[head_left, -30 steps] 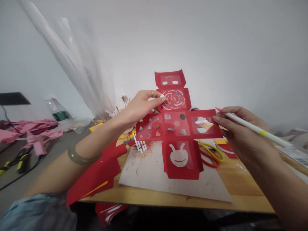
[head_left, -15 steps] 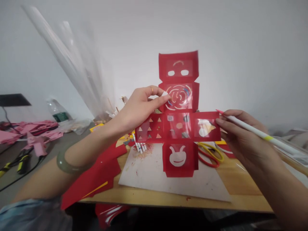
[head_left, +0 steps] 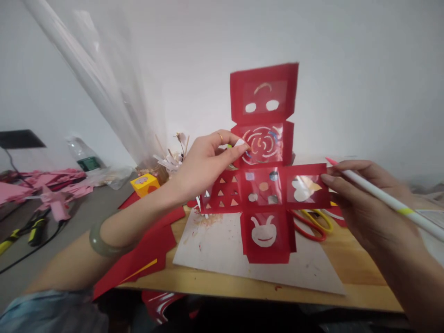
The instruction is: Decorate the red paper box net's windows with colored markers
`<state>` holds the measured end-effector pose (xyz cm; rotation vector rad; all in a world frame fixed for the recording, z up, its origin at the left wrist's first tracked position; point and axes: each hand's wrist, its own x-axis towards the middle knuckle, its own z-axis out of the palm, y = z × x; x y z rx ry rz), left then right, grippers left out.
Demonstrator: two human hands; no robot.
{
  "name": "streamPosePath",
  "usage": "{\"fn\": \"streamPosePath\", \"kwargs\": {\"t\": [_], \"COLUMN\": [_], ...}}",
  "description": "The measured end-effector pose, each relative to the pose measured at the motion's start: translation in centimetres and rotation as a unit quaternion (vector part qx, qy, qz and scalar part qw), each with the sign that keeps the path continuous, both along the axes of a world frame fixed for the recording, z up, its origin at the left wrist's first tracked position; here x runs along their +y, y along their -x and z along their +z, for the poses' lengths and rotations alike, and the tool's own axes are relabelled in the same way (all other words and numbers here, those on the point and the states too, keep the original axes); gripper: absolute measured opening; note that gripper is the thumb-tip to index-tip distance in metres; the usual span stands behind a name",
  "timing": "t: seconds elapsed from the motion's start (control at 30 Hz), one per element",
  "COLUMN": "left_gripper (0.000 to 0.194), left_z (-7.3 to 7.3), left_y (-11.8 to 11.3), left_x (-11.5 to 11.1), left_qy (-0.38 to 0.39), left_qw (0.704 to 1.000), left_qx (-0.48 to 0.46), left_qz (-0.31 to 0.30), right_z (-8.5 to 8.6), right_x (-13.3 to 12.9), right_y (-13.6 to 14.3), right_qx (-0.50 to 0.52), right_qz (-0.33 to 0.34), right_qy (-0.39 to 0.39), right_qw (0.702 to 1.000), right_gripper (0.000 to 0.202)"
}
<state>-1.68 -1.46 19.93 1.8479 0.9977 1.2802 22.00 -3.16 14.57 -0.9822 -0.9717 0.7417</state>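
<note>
A red paper box net (head_left: 239, 189), unfolded in a cross shape, is held up above the table. Its panels have cut-out windows backed with clear film: a smiling face, a swirl, triangles, round and square holes, a heart-like shape and a face with two horns. My left hand (head_left: 211, 155) pinches the net near the swirl panel between thumb and fingers. At the right panel's edge, my right hand (head_left: 364, 199) grips the net and also holds a white pen (head_left: 381, 199) with a pink tip and a yellow band, pointing up and left.
Under the net lies a white board (head_left: 215, 249) with shavings on it. Scissors (head_left: 314, 224) with red and yellow handles rest at its right. Left are red paper sheets (head_left: 145, 245), a yellow box (head_left: 145, 184), pink scraps (head_left: 38, 180), pliers (head_left: 34, 231) and a plastic bottle (head_left: 83, 155).
The net has shifted slightly right and appears a little larger in view. Both hands moved right with it, keeping their grip. The yellow box behind my left arm shows more.
</note>
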Motion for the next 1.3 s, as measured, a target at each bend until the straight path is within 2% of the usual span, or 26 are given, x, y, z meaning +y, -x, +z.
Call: {"fn": "streamPosePath", "kwargs": {"t": [0.13, 0.27, 0.4, 0.5, 0.57, 0.67, 0.77, 0.87, 0.93, 1.0, 1.07, 1.17, 1.3], "left_gripper": [0.015, 0.014, 0.015, 0.016, 0.013, 0.011, 0.017, 0.02, 0.018, 0.021, 0.019, 0.019, 0.021], "left_z": [-3.2, -7.6, -11.7, -13.6, -14.1, -14.0, -13.4, -13.1, -13.3, -13.6, -13.9, -14.1, -14.3], "left_y": [-0.1, -0.7, -1.6, -1.7, -1.2, -0.1, 1.1, 1.5, 1.3, 0.9, 0.4, -0.2, -0.5], "left_x": [3.5, 6.7, 8.6, 9.6, 10.2, 10.4, 9.0, 5.5, 2.5, -0.4, -2.6, -4.1, -3.9], "left_qy": [0.06, 0.093, 0.118, 0.107, 0.083, 0.043, 0.042, 0.082, 0.112, 0.183, 0.245, 0.254, 0.22], "left_qw": [0.998, 0.995, 0.993, 0.993, 0.995, 0.995, 0.994, 0.989, 0.981, 0.954, 0.924, 0.915, 0.921], "left_qx": [0.017, 0.02, 0.027, 0.046, 0.062, 0.077, 0.093, 0.115, 0.126, 0.146, 0.153, 0.164, 0.187], "left_qz": [-0.008, 0.013, -0.004, -0.004, 0.009, 0.036, 0.026, -0.043, -0.095, -0.189, -0.25, -0.269, -0.262], "right_z": [-2.9, -6.9, -10.1, -11.4, -11.6, -11.1, -9.8, -8.6, -8.2, -8.2, -8.4, -8.8, -9.2], "right_x": [2.1, 4.2, 5.4, 5.8, 5.8, 5.3, 3.9, 1.3, -0.9, -3.1, -5.0, -6.6, -7.1], "right_y": [-0.3, -0.8, -1.3, -1.6, -1.8, -2.0, -2.0, -1.3, -0.3, 1.0, 2.4, 3.6, 3.6], "right_qx": [-0.032, -0.065, -0.109, -0.155, -0.189, -0.217, -0.204, -0.181, -0.132, -0.113, -0.107, -0.096, -0.11], "right_qz": [0.006, -0.005, -0.017, -0.022, -0.026, -0.055, -0.075, -0.059, -0.014, 0.027, 0.056, 0.11, 0.141], "right_qy": [0.063, 0.086, 0.104, 0.112, 0.111, 0.098, 0.095, 0.11, 0.138, 0.154, 0.162, 0.163, 0.182], "right_qw": [0.997, 0.994, 0.988, 0.981, 0.975, 0.97, 0.972, 0.976, 0.982, 0.981, 0.979, 0.976, 0.967], "right_gripper": [0.027, 0.026, 0.026, 0.025, 0.025, 0.027, 0.028, 0.037, 0.036, 0.03, 0.032, 0.038, 0.04]}}
